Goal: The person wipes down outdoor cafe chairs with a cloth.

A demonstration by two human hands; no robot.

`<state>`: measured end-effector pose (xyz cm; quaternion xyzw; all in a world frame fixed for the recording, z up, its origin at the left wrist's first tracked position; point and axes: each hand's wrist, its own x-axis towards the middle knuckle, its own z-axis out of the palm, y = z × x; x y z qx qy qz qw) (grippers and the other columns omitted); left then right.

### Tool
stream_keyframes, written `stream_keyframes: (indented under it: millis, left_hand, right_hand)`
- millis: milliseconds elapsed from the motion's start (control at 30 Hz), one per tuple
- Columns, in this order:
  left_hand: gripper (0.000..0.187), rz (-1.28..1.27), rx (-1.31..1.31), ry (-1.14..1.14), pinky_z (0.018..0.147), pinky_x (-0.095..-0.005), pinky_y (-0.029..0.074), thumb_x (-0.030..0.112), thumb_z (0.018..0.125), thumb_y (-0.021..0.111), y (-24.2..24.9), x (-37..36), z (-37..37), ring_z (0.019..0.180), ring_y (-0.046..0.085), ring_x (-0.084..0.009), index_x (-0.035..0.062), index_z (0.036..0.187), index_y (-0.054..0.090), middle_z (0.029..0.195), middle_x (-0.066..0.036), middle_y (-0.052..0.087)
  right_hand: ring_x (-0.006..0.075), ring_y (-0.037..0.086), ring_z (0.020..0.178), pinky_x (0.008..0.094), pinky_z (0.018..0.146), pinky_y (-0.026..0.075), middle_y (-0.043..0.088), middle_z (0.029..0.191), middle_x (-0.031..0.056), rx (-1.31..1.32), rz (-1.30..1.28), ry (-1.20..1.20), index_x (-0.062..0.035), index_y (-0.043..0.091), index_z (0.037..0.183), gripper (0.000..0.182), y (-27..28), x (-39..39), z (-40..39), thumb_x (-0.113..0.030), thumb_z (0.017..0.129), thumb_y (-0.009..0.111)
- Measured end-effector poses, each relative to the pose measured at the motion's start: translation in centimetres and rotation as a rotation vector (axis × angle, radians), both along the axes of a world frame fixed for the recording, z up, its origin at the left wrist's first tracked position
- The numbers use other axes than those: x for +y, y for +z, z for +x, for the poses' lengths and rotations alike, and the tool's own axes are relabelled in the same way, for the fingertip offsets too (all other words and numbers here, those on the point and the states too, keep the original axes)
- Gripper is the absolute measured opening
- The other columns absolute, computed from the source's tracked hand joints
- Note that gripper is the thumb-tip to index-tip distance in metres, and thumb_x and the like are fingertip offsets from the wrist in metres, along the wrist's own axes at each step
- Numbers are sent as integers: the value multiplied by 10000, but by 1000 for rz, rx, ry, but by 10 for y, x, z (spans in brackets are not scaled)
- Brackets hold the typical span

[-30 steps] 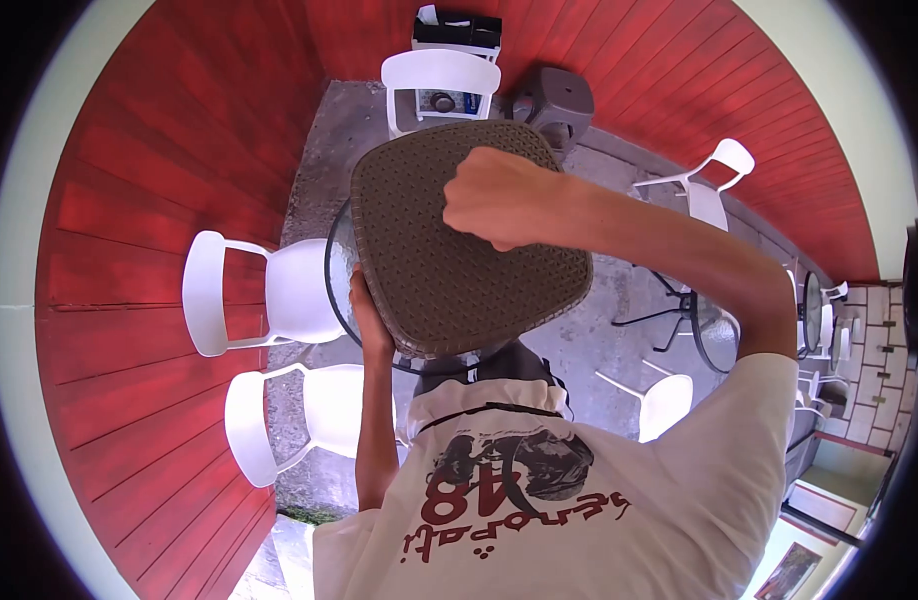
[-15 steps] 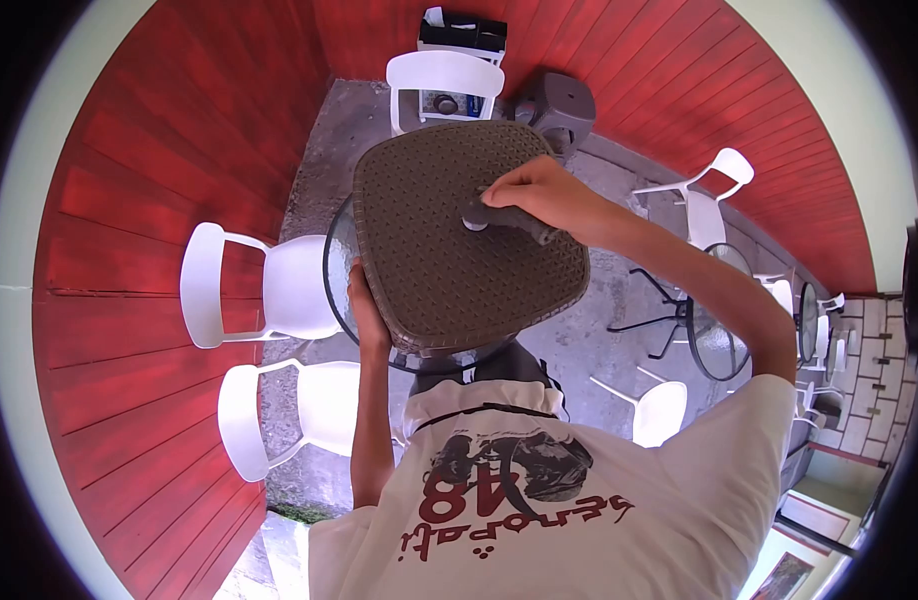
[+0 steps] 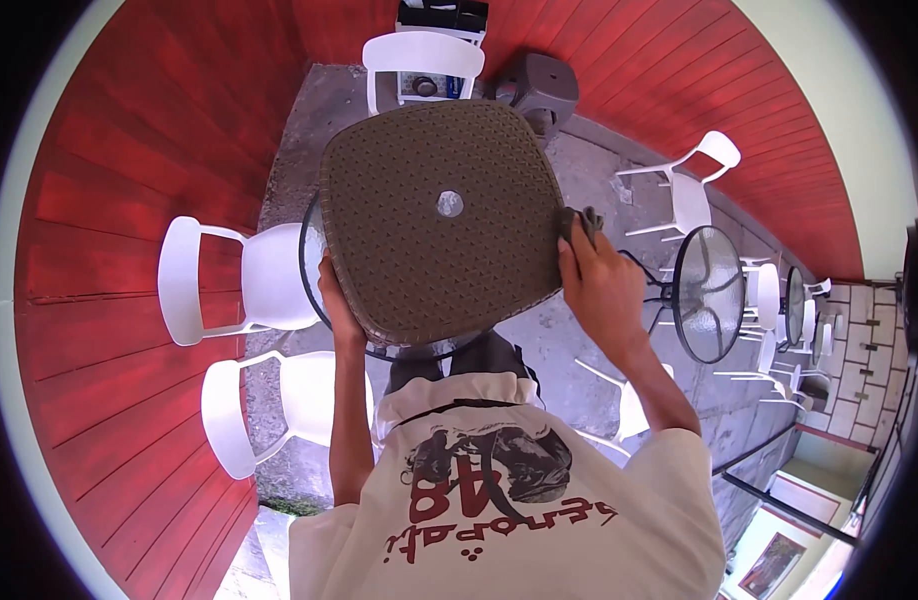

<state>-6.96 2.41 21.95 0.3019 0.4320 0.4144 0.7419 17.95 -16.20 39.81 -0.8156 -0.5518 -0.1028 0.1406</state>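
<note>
A brown woven-pattern square top with rounded corners (image 3: 429, 270) is held up in front of me, with a small round hole near its middle. My left hand (image 3: 341, 308) grips its lower left edge, the fingers partly hidden behind it. At the right edge, my right hand (image 3: 601, 290) holds a dark grey cloth (image 3: 582, 222) against the rim. Behind and below the brown top, part of a round glass table (image 3: 312, 262) shows.
White chairs stand at the left (image 3: 279, 275), lower left (image 3: 314, 400), behind (image 3: 425, 52) and right (image 3: 690, 205). A grey stool (image 3: 546, 85) is near the red wall (image 3: 669, 70). Another glass table (image 3: 709, 295) stands right.
My right hand, with the cloth, has moved from the middle of the brown top to its right edge, uncovering the hole. The top appears slightly further left.
</note>
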Motion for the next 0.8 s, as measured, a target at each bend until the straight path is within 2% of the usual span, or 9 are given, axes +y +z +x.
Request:
stream_keyframes:
  millis: [33,100,167,300,400,533,567,667,800]
  left_hand:
    - [546,-8,8,-21,953,-342,491,427,1087,294,5,-3,1,1062,627,-190,20,1344,554,1215,-109,648]
    - [540,-14,15,-45,949,-343,504,421,1088,293,20,-4,1,1077,636,-191,25,1351,548,1243,-117,646]
    - [539,21,1,-48,943,-348,516,418,1090,283,5,-1,-3,1084,646,-193,28,1356,542,1255,-127,647]
    - [544,-58,-45,8,931,-360,525,415,1093,266,23,-5,3,1061,658,-196,29,1350,549,1226,-137,663]
    - [562,176,198,-128,928,-363,525,426,1096,257,16,-5,-7,1051,659,-197,14,1338,553,1181,-135,680]
    - [571,118,189,-11,889,-347,488,420,1094,308,23,-7,1,961,621,-188,-44,1181,628,1071,-126,681]
    - [570,122,183,6,877,-340,473,419,1091,332,26,-8,2,932,601,-183,-53,1116,651,1043,-125,676]
    - [563,111,187,20,876,-339,476,417,1091,328,25,-7,3,931,602,-183,-49,1128,642,1046,-123,675]
    - [559,110,190,-2,874,-334,472,414,1092,326,41,-10,4,929,590,-177,-51,1142,630,1036,-119,669]
  right_hand:
    - [266,651,546,364,440,501,627,826,93,-21,24,7,-32,682,1228,339,-1,1,-16,-214,942,669]
    - [257,644,546,350,468,495,655,860,94,148,18,119,-31,686,1232,346,0,10,-62,-161,912,701]
    - [220,630,544,343,466,495,600,792,65,235,66,280,-42,695,1215,338,-10,18,-104,-150,895,714]
    - [196,598,531,339,465,491,546,750,43,294,156,375,-63,693,1253,388,-13,26,-116,-157,879,735]
    - [214,608,536,342,462,491,584,767,55,246,36,208,-92,703,1262,369,0,-7,-70,-137,897,717]
    - [216,608,527,331,466,500,605,765,55,185,6,37,-73,704,1276,392,-2,-35,-41,-87,884,718]
    - [208,606,527,331,465,499,604,767,54,196,37,103,-60,702,1271,388,-6,-35,-48,-87,884,715]
    - [178,598,539,323,467,497,585,772,42,244,99,305,-28,695,1259,391,-14,-10,-94,-86,873,710]
    - [184,586,540,329,489,500,599,822,64,303,10,537,-64,688,1289,486,-7,19,-136,-93,811,774]
